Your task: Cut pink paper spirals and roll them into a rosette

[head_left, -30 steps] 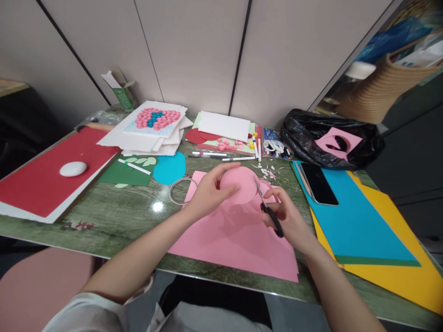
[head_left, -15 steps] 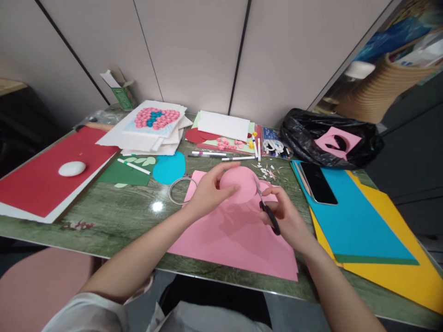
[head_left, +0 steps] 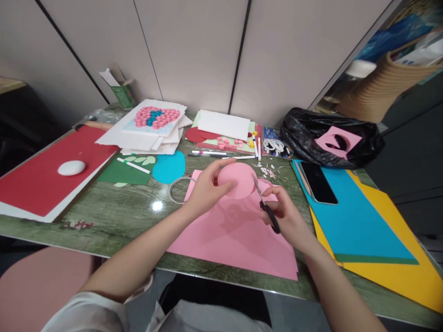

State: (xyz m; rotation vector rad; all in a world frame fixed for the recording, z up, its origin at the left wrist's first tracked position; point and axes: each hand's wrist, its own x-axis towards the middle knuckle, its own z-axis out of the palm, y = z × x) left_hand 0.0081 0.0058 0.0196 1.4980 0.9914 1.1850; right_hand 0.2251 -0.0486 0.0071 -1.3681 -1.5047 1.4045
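Note:
My left hand (head_left: 211,189) pinches the left side of a round pink paper disc (head_left: 239,180), thumb in front and fingers behind. In my right hand (head_left: 282,214) is a pair of scissors (head_left: 270,216) with black handles. Their blades point up and left, meeting the disc's right edge. Both hands are above large pink paper sheets (head_left: 235,244) lying on the table. A roll of tape (head_left: 177,190) lies beside the sheets, left of my left hand. White and pink paper scraps (head_left: 267,171) are scattered just beyond the disc.
On the right, a black phone (head_left: 318,183) rests on blue paper (head_left: 367,216) over yellow sheets. A black plastic bag (head_left: 297,138) holds a pink offcut. To the left are red paper (head_left: 41,184), a white oval object (head_left: 71,168) and a blue paper circle (head_left: 169,167).
My left hand and the disc have shifted slightly left and up. The scissors stay at the disc's right edge, with my right hand nearly still.

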